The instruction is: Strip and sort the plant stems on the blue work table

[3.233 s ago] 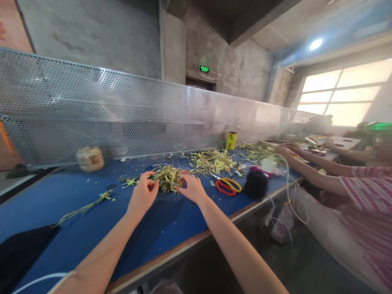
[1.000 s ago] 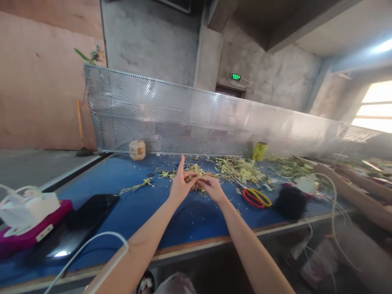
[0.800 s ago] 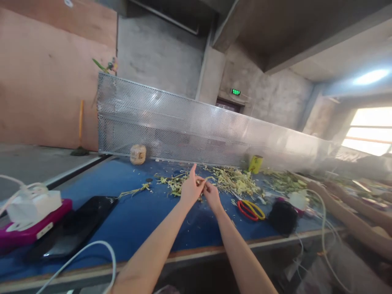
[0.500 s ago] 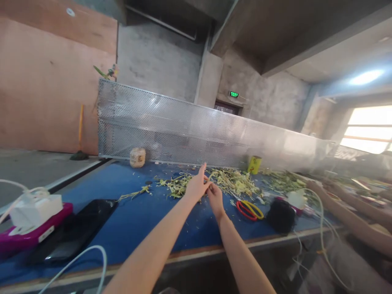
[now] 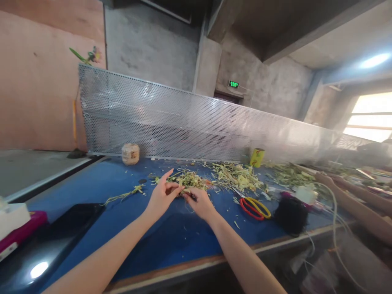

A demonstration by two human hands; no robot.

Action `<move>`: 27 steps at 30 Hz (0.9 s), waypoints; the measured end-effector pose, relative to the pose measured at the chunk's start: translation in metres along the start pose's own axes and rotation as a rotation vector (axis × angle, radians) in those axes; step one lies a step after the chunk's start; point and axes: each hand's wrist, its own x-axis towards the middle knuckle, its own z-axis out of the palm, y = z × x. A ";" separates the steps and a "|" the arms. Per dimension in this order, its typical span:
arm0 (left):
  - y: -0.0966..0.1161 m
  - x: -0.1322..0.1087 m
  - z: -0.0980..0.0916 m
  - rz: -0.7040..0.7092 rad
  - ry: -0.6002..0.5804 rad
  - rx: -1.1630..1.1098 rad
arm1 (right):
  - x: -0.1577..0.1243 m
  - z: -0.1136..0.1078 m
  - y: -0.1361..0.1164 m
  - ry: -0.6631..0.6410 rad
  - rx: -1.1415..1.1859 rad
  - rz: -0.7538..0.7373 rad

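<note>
Left hand point(image 5: 162, 197) and right hand point(image 5: 199, 203) pinch a strand point(image 5: 185, 190). One sprig point(image 5: 130, 192) lies apart; plenty is left in the big pile point(image 5: 237, 176).

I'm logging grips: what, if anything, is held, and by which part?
The left hand and right hand appear to pinch a small pale-green plant piece; which part is too small to tell.

The left forearm point(image 5: 112, 250) and right forearm point(image 5: 240, 250) are extended forward and angled inward. The left hand point(image 5: 161, 197) is held with one finger raised, the others bent. Just right of it, the right hand point(image 5: 200, 203) is curled, its fingertips held near the left's.
</note>
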 end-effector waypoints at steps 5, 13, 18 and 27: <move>-0.001 0.000 -0.003 0.008 -0.008 0.053 | -0.003 -0.007 -0.004 0.013 -0.027 -0.025; -0.011 -0.004 0.001 0.079 -0.102 0.231 | 0.024 -0.073 0.066 0.149 -0.597 0.378; -0.009 -0.006 0.002 0.063 -0.129 0.242 | 0.027 -0.074 0.116 -0.081 -0.760 0.453; -0.004 -0.004 0.000 0.006 -0.119 0.235 | 0.017 -0.069 0.133 -0.318 -0.914 0.410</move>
